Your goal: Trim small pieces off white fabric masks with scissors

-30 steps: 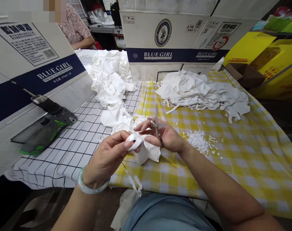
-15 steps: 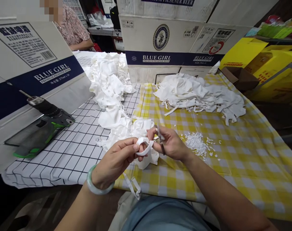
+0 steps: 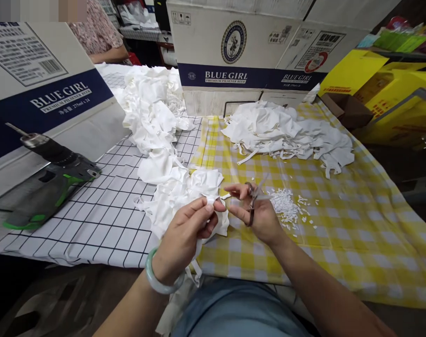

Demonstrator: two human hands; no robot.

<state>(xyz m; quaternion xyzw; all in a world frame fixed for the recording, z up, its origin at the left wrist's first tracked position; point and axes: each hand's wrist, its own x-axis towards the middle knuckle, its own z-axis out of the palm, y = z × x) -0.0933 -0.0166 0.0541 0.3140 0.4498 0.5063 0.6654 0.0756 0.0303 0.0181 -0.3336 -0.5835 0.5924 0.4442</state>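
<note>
We've got our left hand [image 3: 185, 230] pinching a thin white fabric strip [image 3: 211, 199] right by the crumpled white cloth heap [image 3: 172, 199], while our right hand [image 3: 264, 221] carries dark-handled metal scissors [image 3: 252, 206] hooked on its fingers, fingertips apart, near some tiny white clippings [image 3: 284, 206] on the yellow-and-white checked tablecloth [image 3: 342, 243]

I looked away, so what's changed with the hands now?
The right hand moved away to the right, and its fingers let go of the white strap. The left hand still pinches it. The scissors stay in the right hand; the drill and cloth piles lie as before.
</note>
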